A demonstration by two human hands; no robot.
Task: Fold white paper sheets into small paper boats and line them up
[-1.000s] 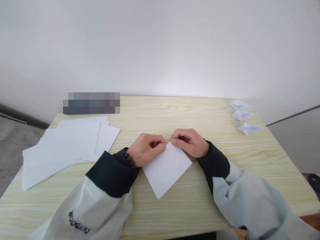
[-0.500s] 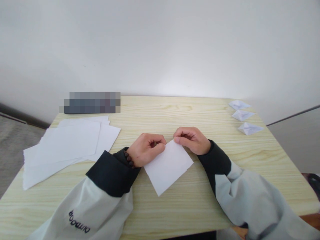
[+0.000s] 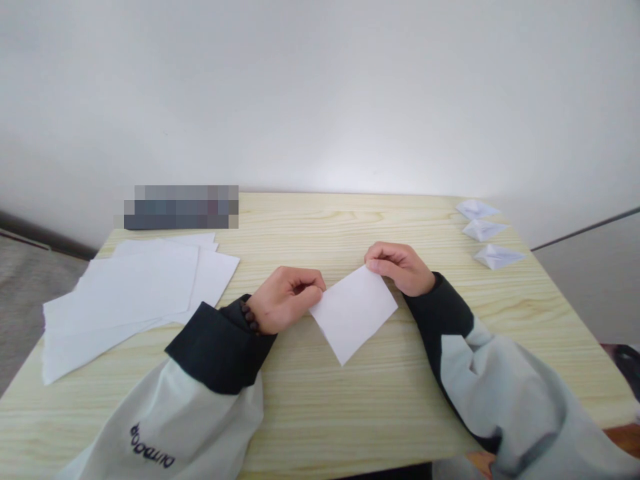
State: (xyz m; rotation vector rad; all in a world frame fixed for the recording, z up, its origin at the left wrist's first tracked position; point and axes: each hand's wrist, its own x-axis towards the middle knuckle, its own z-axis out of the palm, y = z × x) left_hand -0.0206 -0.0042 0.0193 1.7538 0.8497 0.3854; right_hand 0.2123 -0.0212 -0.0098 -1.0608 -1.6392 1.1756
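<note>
A folded white paper lies on the wooden table in front of me, turned like a diamond. My right hand pinches its far corner between thumb and fingers. My left hand is curled closed just left of the paper; its fingertips sit at the paper's left corner, and I cannot see whether they grip it. A dark bead bracelet shows at the left wrist.
Several loose white sheets are spread at the left of the table. Three small folded paper shapes lie in a row at the far right corner. A blurred dark object rests at the back left by the wall.
My right hand has drawn the folded paper to the right and slightly away from me. My left hand stayed about where it was, and it now sits at the paper's left corner instead of its top.
</note>
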